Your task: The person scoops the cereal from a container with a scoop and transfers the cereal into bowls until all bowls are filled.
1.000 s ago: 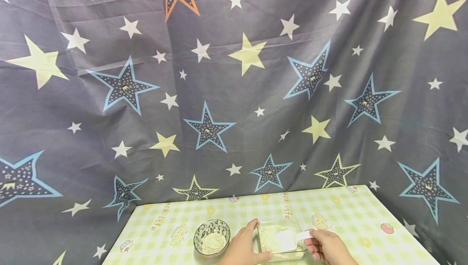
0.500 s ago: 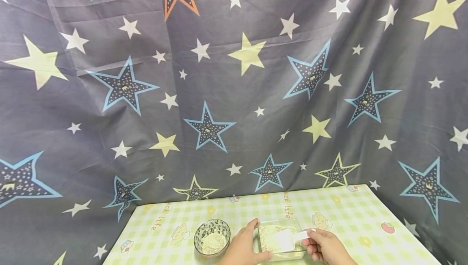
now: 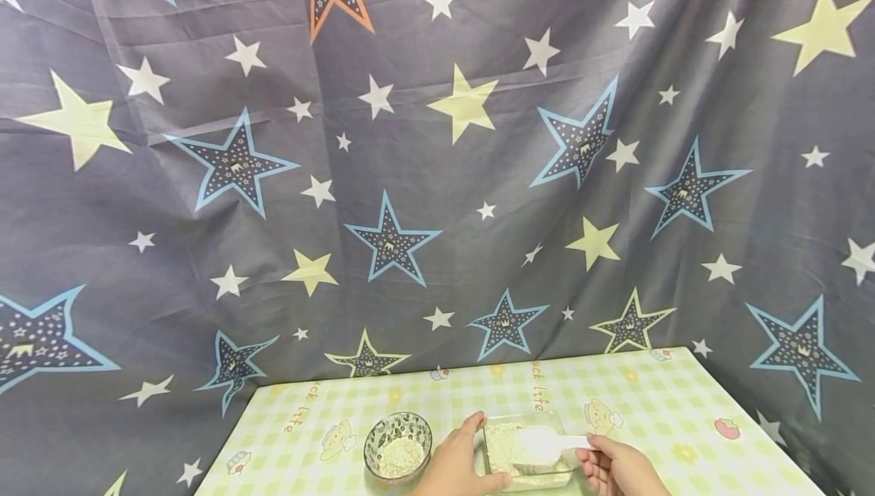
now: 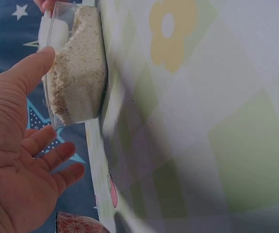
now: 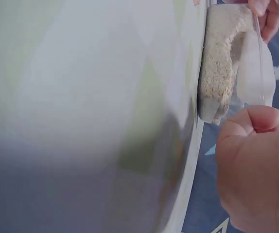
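Scoop [image 3: 538, 447]: shifted slightly toward 3 o'clock since the earlier frame; now over the 3 o'clock half of the container [image 3: 536, 482].
Handling: probably light, stiff; best held by its handle [image 3: 573, 442].
Right hand [image 3: 618, 467]: pinches that handle.
Left hand [image 3: 454, 465]: fingers spread, braces container at 9 o'clock.
Pale grain [image 3: 501, 444]: loose, likely to spill.
Bowl [image 3: 396, 428]: container's 9 o'clock.

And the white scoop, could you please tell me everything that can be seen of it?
The scoop is white and plastic-looking, with a broad head and narrow handle. The handle points right, its end pinched by the right hand. The head sits partly above, partly below the clear box's rim, over pale flakes. Glare hides whether it carries any.
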The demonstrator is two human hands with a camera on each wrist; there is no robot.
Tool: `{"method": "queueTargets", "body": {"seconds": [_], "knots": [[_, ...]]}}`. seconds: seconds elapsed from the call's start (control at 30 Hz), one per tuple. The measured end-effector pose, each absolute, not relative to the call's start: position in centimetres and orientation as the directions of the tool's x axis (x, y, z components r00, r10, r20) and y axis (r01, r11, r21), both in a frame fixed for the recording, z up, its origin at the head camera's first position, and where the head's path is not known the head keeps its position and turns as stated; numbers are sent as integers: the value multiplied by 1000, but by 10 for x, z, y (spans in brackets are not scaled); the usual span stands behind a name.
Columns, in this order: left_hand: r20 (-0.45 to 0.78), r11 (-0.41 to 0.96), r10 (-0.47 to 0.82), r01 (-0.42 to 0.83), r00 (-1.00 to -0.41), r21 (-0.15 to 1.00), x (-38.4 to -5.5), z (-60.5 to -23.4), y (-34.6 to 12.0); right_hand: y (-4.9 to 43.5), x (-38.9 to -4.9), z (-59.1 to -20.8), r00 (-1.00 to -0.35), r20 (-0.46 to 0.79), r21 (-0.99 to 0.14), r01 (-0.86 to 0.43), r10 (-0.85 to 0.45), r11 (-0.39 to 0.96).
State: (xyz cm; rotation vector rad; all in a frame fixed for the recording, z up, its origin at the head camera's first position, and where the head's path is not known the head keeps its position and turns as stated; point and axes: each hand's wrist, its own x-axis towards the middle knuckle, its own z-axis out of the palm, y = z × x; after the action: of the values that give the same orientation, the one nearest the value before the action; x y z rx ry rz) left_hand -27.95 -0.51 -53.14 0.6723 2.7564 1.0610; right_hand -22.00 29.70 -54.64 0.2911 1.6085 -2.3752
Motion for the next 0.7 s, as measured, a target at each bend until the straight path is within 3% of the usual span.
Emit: {"method": "queueTargets", "body": {"seconds": [0.37, 0.53, 0.7], "knots": [[39, 649, 448, 355, -893, 673, -282, -534, -6, 318, -219, -542, -940, -225, -702, 338, -256, -627], [47, 651, 447, 361, -893, 668, -281, -534, -6, 320, -220, -540, -934, -182, -677, 346, -308, -650], [44, 663, 446, 363, -894, 655, -278, -532, -4, 315, -221, -538, -941, -200, -691, 334, -275, -641]]}}
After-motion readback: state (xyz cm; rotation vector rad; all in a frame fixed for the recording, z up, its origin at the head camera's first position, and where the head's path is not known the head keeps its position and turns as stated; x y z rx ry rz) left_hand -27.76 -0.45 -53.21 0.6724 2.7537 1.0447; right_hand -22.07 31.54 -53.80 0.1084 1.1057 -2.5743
